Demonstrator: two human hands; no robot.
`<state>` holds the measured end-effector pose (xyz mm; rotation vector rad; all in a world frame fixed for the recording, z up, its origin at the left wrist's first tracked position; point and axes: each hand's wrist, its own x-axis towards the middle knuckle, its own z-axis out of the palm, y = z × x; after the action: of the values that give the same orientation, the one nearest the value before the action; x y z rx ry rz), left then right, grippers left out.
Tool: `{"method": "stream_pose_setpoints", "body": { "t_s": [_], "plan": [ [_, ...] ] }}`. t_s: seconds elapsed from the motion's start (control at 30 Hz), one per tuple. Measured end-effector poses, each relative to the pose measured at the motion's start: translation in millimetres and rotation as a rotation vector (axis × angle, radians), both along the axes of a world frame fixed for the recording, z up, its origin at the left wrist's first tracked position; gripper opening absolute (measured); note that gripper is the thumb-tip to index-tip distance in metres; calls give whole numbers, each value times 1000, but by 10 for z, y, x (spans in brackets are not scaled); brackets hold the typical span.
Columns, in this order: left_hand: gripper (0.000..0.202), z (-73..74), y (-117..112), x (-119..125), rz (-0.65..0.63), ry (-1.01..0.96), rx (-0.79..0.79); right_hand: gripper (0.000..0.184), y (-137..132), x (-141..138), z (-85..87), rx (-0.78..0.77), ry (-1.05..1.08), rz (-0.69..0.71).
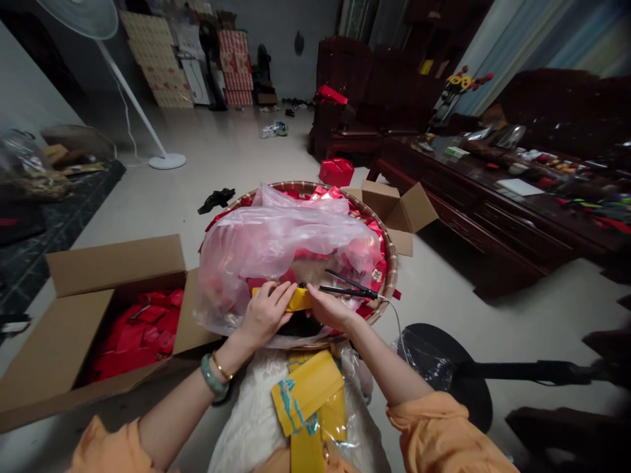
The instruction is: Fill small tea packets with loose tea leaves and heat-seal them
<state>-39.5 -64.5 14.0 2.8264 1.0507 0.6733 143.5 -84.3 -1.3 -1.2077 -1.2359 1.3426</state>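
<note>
My left hand (266, 312) and my right hand (330, 309) pinch the two ends of a yellow paper packet (300, 300) above a clear plastic bag (280, 243) filled with red packets. A black flat iron (351, 287) with open arms and a pale cord lies just beyond my right hand, its tips close to the packet. The bag rests in a round woven bamboo tray (389, 263). More yellow packets (306, 391) lie on white fabric (246, 407) over my lap. A cardboard box (113, 266) of red packets (138, 328) stands by my left forearm.
Behind the tray stand an open cardboard box (399, 210) and a red box (336, 171). A dark wooden table (473, 197) crowded with small items runs along the right. A black round stand base (444, 368) lies to the lower right; a white fan stand (142, 118) stands far left.
</note>
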Motion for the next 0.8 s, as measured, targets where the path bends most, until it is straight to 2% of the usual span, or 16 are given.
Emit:
{"method": "stream_pose_setpoints", "body": {
  "t_s": [0.1,0.17,0.27,0.37,0.5,0.6,0.67,0.73,0.8],
  "plan": [
    [53,-48,63,1,-6,-22,-27,61,13,-11,153,-300,279,283],
    [56,-75,78,-24,-5,-38,-54,65,16,8,240,-395,359,349],
    [63,-102,66,-59,-13,-44,-94,69,19,3,298,-433,382,393],
    [64,-130,59,-76,-28,-71,-112,71,27,-73,275,-406,347,418],
    [55,-190,84,-97,-25,-186,-156,75,15,-147,260,-340,290,425],
    [51,-228,104,-133,33,-257,-208,76,-12,-58,369,-283,197,432],
    [51,-238,114,-163,89,-291,-249,74,-24,62,468,-213,119,390],
    [50,-238,121,-190,130,-313,-287,64,-32,183,519,-116,-46,282],
    [49,-237,127,-206,149,-322,-311,49,-50,256,475,-13,-336,186]
  ]
}}
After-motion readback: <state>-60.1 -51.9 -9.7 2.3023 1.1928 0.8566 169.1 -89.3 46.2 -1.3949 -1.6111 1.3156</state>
